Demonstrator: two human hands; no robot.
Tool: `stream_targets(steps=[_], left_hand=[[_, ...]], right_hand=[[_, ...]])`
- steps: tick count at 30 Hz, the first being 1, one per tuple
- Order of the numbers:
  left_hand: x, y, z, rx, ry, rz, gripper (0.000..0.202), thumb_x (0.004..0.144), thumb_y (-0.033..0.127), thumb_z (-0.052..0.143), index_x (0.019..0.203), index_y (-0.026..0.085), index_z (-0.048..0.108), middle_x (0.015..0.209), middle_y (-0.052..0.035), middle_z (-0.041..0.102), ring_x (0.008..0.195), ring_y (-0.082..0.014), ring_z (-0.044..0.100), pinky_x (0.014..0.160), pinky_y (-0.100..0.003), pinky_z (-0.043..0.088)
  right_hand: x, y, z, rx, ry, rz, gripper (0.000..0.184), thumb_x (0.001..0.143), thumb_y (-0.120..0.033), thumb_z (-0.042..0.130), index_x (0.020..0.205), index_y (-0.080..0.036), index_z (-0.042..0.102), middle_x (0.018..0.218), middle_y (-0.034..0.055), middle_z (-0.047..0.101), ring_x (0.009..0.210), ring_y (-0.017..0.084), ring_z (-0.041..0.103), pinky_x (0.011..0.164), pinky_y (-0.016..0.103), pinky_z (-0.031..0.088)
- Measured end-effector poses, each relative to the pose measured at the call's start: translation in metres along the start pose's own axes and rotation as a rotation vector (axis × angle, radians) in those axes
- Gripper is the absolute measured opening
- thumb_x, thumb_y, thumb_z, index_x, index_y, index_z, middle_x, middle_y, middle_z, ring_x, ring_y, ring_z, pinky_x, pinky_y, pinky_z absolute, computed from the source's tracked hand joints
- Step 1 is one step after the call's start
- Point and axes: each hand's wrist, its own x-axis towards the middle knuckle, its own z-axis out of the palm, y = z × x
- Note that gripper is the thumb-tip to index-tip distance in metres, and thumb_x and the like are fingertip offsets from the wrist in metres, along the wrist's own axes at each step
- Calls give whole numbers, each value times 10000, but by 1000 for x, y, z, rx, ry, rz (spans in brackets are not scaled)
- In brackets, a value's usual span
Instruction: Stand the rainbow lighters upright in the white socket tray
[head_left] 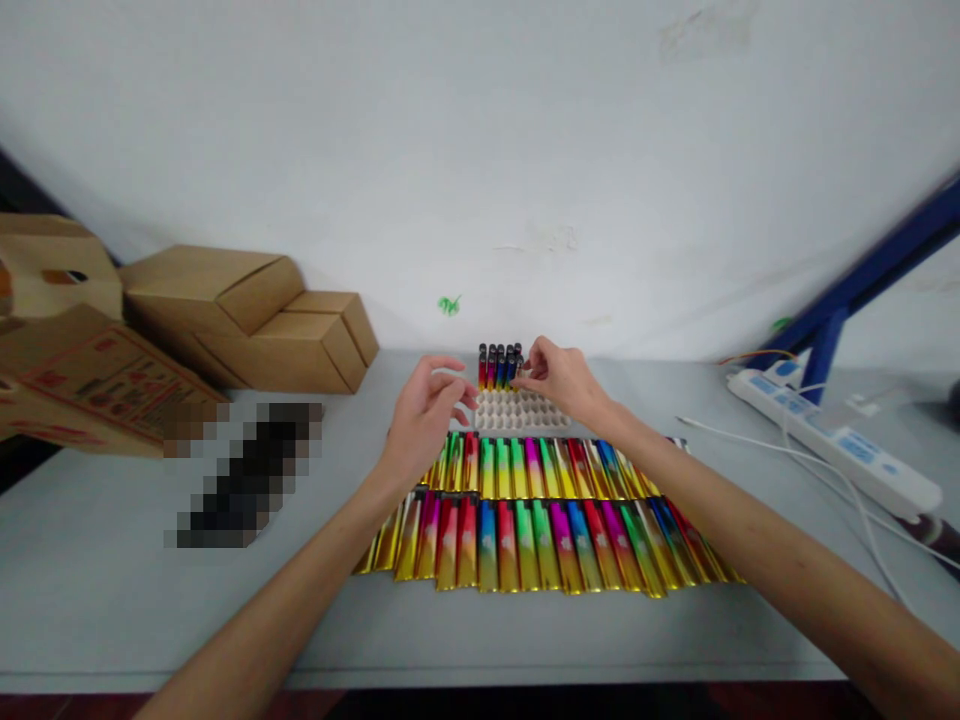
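Observation:
Two rows of shiny multicoloured lighters (pixel 547 510) lie side by side on the grey table (pixel 112 580) in front of me. Behind them stands a white slotted tray (pixel 517 410), with several lighters (pixel 499 365) upright in its back row. My right hand (pixel 562 380) pinches a lighter at the right end of that upright row. My left hand (pixel 424 415) hovers just left of the tray, fingers curled and partly apart, with nothing visible in them.
Brown cardboard boxes (pixel 255 320) are stacked at the back left against the white wall. A blurred dark object (pixel 240 475) lies left of the lighters. A white power strip (pixel 840 440) with cables sits at the right, beside a blue metal frame (pixel 862 290).

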Motion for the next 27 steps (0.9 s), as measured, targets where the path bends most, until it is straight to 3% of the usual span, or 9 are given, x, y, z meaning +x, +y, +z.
stream_targets(steps=[3, 5, 8, 13, 17, 23, 27], left_hand=[[1, -2, -2, 57, 0, 35, 183, 850, 285, 614, 1004, 196, 572, 790, -20, 683, 694, -154, 638, 561, -258, 491], [3, -3, -4, 124, -10, 58, 138, 847, 285, 598, 937, 182, 615, 776, -26, 679, 685, -150, 624, 556, -253, 475], [3, -3, -4, 191, -42, 69, 139, 845, 285, 584, 869, 171, 659, 765, -31, 680, 685, -149, 619, 566, -254, 471], [4, -3, -2, 192, -67, 49, 144, 827, 300, 606, 859, 173, 669, 739, -21, 683, 671, -152, 620, 558, -251, 469], [4, -4, 0, 208, -78, 24, 148, 813, 304, 620, 854, 171, 671, 720, -15, 682, 662, -149, 623, 562, -248, 472], [3, -4, 0, 228, -63, 38, 148, 816, 304, 620, 856, 170, 669, 718, -13, 683, 661, -147, 625, 568, -249, 474], [4, -4, -1, 244, -65, 49, 147, 819, 303, 615, 860, 173, 670, 710, -12, 681, 652, -148, 619, 572, -254, 473]], right_hand=[[-16, 10, -20, -28, 0, 18, 369, 794, -427, 824, 822, -242, 506, 730, 26, 731, 658, 201, 702, 619, 323, 529], [-33, 23, -41, -54, 5, 48, 280, 827, -393, 788, 880, -229, 567, 802, 37, 759, 690, 192, 720, 654, 316, 552], [-65, 49, -78, -159, -15, 171, 211, 841, -314, 744, 996, -221, 635, 783, 22, 764, 683, 187, 723, 677, 311, 555], [-115, 78, -122, -241, -139, 412, 163, 838, -347, 729, 906, -209, 676, 818, 51, 781, 713, 210, 732, 685, 324, 547], [-138, 78, -128, -261, -149, 509, 226, 859, -422, 706, 931, -209, 688, 859, 66, 791, 768, 223, 741, 723, 332, 549], [-153, 73, -136, -461, -25, 540, 307, 855, -489, 684, 969, -204, 702, 845, 69, 769, 778, 251, 734, 709, 346, 526], [-162, 75, -139, -453, -89, 608, 320, 888, -500, 641, 976, -198, 695, 884, 85, 787, 772, 257, 748, 707, 347, 533]])
